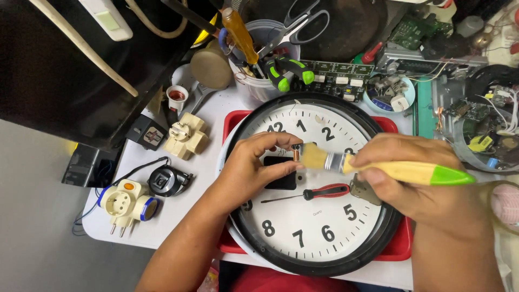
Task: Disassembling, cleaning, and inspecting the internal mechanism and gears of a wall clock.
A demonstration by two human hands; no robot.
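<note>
While brush meets coil, perhaps touching, screwdriver on clock, sockets nearby

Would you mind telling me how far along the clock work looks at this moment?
Done: the wall clock lies face up, a black module and screwdriver on its face. In hand: the left hand pinches a small copper part while the right hand brushes it with a paintbrush. Left: refitting.

Plug adapters, scissors, circuit boards
</note>
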